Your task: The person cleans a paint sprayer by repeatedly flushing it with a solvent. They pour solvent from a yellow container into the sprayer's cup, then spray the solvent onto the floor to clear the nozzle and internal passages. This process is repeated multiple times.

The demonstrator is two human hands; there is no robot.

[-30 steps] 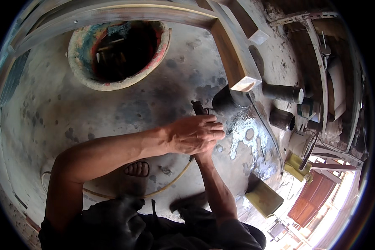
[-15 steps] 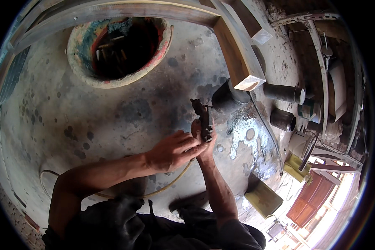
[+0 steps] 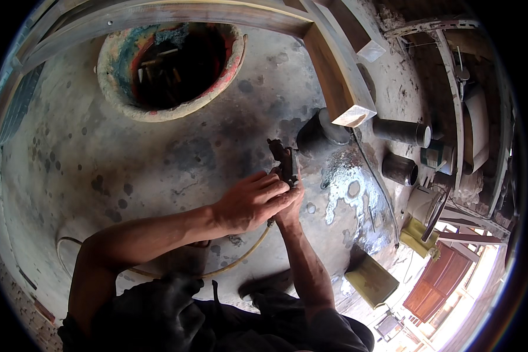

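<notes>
Dark spray gun (image 3: 284, 159) clasped by both hands: left grip (image 3: 252, 202), right grip (image 3: 288, 208).

A paint-crusted round pit (image 3: 170, 64) lies beyond two dark cylinders (image 3: 402, 132).

Two bare forearms are seen, with no sleeves covering them down to the wrists. No gloves, rings, watch or bands are worn on the left hand (image 3: 249, 202) or the right hand (image 3: 288, 208). Well back from the fingers, at the upper arms, dark, almost black cloth is seen: a short sleeve is worn on the right arm, its hem lying just above the elbow. On the left side the dark garment is bunched into loose, crumpled folds below the shoulder. The fabric appears plain, and no pattern or marking can be made out on it. The fingernails are too small to be told.
</notes>
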